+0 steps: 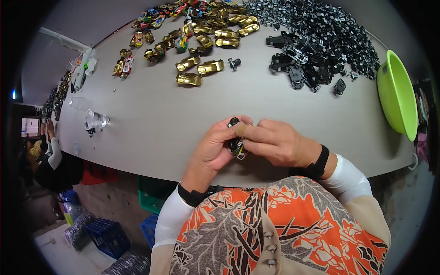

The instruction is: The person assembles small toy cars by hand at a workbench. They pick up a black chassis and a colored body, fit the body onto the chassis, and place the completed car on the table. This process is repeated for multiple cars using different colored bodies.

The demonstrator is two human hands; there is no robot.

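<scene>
Over the near part of the grey table (146,110), a small dark toy car (237,150) is grasped in the left hand (214,145) and pinched by the right hand (280,144), its middle being covered. Farther out, gold toy cars (211,68) are spread, and small black parts (321,32) are heaped near a green basin (395,96).

A lime-green basin (398,98) is resting at the right end of the table (151,107). Down on the left, a blue crate (108,237) is sitting on the floor (52,250), while 1 co-worker (56,168) is reaching forward.
</scene>
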